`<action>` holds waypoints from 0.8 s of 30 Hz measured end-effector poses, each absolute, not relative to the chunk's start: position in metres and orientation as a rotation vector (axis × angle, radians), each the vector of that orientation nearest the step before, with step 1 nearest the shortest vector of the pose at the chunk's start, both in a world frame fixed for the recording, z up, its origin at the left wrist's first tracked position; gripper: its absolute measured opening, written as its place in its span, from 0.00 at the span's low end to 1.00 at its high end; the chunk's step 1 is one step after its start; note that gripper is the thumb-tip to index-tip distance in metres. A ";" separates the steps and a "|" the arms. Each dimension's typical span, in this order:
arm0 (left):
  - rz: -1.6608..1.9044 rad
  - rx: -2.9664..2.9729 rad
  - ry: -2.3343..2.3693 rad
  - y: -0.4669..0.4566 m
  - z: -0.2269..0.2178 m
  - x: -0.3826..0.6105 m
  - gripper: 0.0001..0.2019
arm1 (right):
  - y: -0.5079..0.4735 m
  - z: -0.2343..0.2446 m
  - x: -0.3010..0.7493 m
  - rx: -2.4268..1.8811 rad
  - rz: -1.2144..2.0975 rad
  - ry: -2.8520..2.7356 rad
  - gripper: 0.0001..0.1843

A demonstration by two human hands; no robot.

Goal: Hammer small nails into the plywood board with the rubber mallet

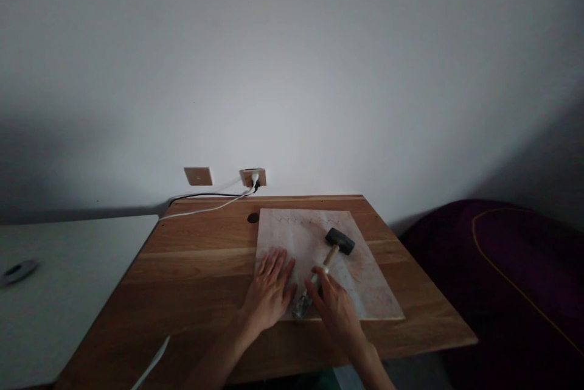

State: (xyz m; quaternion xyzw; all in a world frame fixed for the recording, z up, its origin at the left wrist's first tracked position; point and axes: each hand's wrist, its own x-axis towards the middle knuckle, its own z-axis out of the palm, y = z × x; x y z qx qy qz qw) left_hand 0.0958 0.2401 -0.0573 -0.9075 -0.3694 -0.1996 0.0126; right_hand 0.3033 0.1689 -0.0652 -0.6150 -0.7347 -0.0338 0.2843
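A pale board (292, 235) with a faint zigzag line near its far edge lies flat on the wooden table. My left hand (270, 292) rests palm down on the board's left near part, fingers stretched out. A rubber mallet (340, 241) with a black head and light handle lies slantwise over the board, head toward the far right. My right hand (335, 302) is closed around the handle, partly hiding it. Between my hands, in line with the handle, is a shiny, crinkled, clear-looking piece (301, 306); whether it belongs to the mallet I cannot tell.
The wooden table (196, 280) stands against a wall. A socket (261, 177) holds plugs, with a white cable (205, 210) running left. A white table (68, 292) adjoins at left, carrying a grey round object (20, 271). A dark purple cushioned thing (456, 250) is at right.
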 end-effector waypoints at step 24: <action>-0.826 -2.456 -1.618 0.272 -0.060 -0.013 0.24 | 0.154 -0.025 0.262 -1.920 0.428 -1.832 0.21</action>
